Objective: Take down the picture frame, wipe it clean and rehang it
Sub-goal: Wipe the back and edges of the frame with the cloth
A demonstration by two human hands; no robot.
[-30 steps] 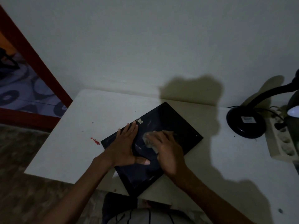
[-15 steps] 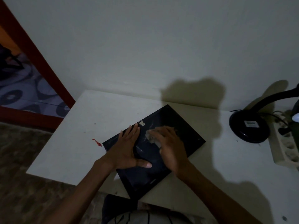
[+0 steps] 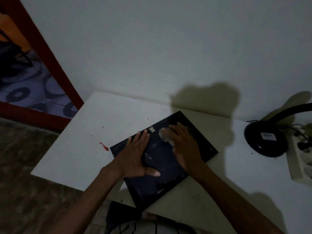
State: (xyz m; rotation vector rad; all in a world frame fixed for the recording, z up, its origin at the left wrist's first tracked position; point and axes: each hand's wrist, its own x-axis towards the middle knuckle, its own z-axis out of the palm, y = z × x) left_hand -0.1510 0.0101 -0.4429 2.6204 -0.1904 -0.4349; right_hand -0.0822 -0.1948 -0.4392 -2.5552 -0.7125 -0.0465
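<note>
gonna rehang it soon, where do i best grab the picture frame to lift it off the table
Probably by the picture frame corner nearest you, which juts past the table edge, so fingers can curl underneath from below. Elsewhere it lies flat, back up, leaving no gap. The left hand presses it flat, and the right hand holds a cloth against it.

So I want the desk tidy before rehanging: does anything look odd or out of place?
A small red smear marks the white table, just left of the black rectangular picture frame. The frame lies skewed, its near corner overhanging the table edge. Pale smudges streak its backing.
</note>
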